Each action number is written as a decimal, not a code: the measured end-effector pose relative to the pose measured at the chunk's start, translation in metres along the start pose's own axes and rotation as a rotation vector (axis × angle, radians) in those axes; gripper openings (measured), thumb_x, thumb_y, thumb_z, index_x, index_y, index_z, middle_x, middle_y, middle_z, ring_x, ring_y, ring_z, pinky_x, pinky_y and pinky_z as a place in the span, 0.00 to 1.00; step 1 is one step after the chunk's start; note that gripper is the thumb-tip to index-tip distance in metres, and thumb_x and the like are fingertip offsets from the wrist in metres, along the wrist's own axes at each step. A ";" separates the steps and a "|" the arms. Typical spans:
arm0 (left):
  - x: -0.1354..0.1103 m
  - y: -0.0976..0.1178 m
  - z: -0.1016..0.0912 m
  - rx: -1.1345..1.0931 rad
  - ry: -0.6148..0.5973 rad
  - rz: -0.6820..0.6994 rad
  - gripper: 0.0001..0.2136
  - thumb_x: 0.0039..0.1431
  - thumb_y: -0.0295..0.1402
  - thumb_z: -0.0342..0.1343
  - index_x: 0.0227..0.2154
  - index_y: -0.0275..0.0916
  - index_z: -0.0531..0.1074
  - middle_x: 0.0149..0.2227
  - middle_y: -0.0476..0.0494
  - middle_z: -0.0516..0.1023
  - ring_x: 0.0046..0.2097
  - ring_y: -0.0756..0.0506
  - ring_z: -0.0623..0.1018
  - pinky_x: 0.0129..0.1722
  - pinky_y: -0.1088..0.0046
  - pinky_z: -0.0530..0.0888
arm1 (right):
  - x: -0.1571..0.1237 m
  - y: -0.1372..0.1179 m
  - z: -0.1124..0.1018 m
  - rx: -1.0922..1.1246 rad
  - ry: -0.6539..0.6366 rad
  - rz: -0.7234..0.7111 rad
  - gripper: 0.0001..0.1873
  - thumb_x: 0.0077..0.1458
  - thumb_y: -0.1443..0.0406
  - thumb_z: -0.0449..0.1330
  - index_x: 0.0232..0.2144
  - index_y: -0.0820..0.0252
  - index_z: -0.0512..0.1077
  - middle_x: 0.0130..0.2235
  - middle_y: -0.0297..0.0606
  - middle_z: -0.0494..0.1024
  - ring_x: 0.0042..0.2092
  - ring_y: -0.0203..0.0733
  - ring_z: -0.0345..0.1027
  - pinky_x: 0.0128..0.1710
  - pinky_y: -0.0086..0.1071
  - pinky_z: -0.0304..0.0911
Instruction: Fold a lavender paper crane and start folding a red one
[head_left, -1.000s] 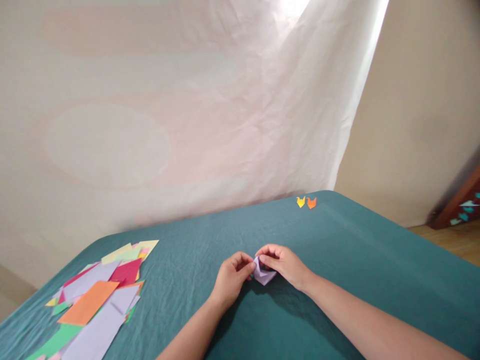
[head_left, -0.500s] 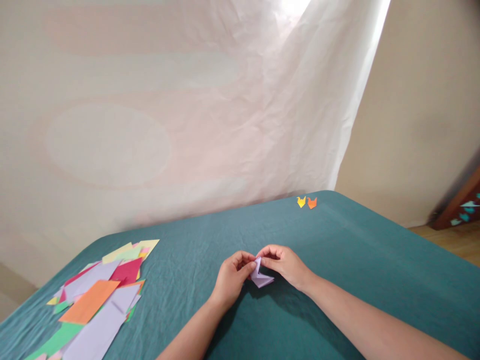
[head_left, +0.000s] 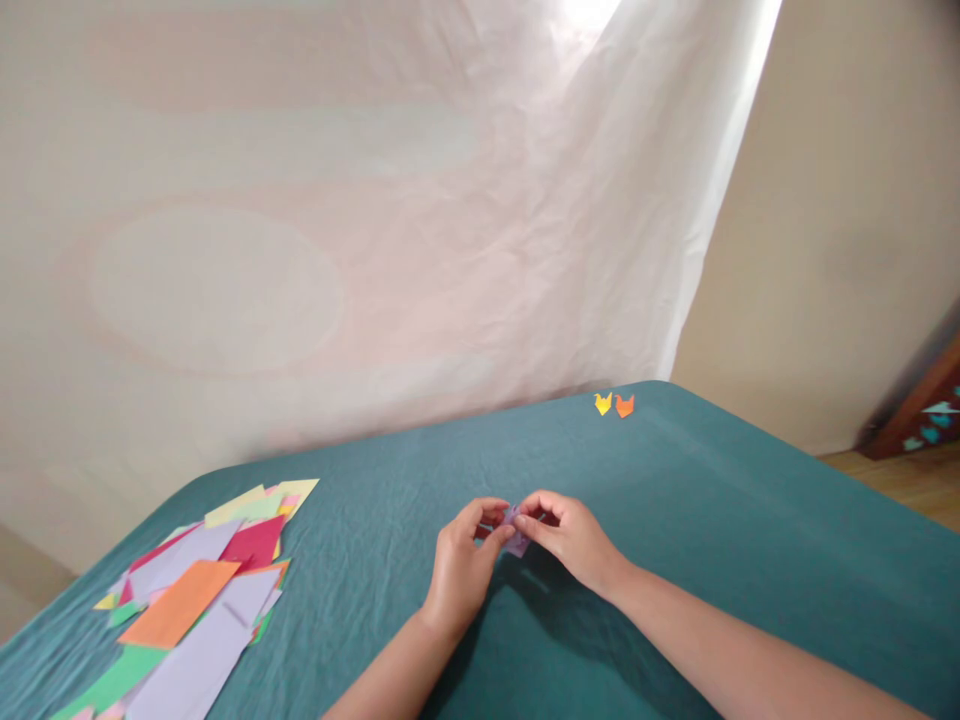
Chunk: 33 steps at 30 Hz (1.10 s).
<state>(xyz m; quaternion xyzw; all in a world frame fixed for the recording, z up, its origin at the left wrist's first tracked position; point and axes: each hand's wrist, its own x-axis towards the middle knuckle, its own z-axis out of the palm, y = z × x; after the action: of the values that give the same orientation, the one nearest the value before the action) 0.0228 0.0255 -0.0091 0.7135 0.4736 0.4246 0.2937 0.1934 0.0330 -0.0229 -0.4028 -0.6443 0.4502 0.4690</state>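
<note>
My left hand (head_left: 465, 565) and my right hand (head_left: 571, 537) meet at the middle of the teal tablecloth (head_left: 720, 520). Both pinch a small folded lilac paper piece (head_left: 516, 538) between thumb and fingertips. The piece is lifted slightly off the cloth and mostly hidden by my fingers. Only a small lilac corner shows between the two hands.
A loose pile of coloured paper sheets (head_left: 187, 600) lies at the left of the table. A small yellow folded paper figure (head_left: 602, 403) and an orange folded paper figure (head_left: 624, 404) stand near the far edge. A white cloth backdrop (head_left: 360, 220) hangs behind.
The lilac piece looked wider and lay on the cloth before; now it is squeezed smaller between my fingers, and both hands have closed in on it.
</note>
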 end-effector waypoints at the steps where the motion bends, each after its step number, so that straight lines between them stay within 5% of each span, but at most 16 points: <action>1: 0.000 0.000 0.000 -0.022 0.002 -0.012 0.09 0.55 0.30 0.56 0.40 0.41 0.71 0.35 0.48 0.76 0.37 0.48 0.76 0.38 0.73 0.72 | 0.000 -0.001 0.000 0.000 0.000 0.000 0.09 0.55 0.60 0.59 0.32 0.61 0.73 0.30 0.36 0.76 0.33 0.38 0.69 0.34 0.30 0.64; 16: -0.001 0.005 0.002 -0.077 0.024 0.004 0.08 0.56 0.30 0.54 0.40 0.40 0.69 0.35 0.47 0.76 0.38 0.48 0.76 0.38 0.72 0.73 | 0.002 0.004 0.001 0.035 0.018 0.048 0.12 0.51 0.57 0.62 0.29 0.61 0.70 0.27 0.33 0.74 0.30 0.36 0.68 0.30 0.28 0.62; 22: -0.003 0.007 0.001 -0.018 0.029 0.014 0.08 0.56 0.30 0.54 0.39 0.40 0.69 0.35 0.48 0.77 0.36 0.48 0.77 0.39 0.72 0.73 | 0.004 0.005 0.002 0.105 -0.002 0.045 0.16 0.49 0.57 0.63 0.37 0.59 0.68 0.31 0.34 0.75 0.33 0.37 0.69 0.34 0.30 0.63; 33: -0.006 0.005 -0.001 0.166 -0.021 0.174 0.08 0.58 0.29 0.52 0.41 0.43 0.68 0.36 0.48 0.76 0.38 0.49 0.76 0.41 0.72 0.71 | 0.003 0.002 -0.001 -0.073 -0.009 -0.041 0.06 0.51 0.62 0.61 0.32 0.59 0.71 0.29 0.33 0.75 0.31 0.36 0.67 0.32 0.28 0.60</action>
<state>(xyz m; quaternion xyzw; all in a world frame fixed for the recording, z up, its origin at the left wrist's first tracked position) 0.0224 0.0186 -0.0063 0.7782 0.4401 0.4005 0.2007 0.1934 0.0368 -0.0242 -0.4044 -0.6705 0.4184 0.4602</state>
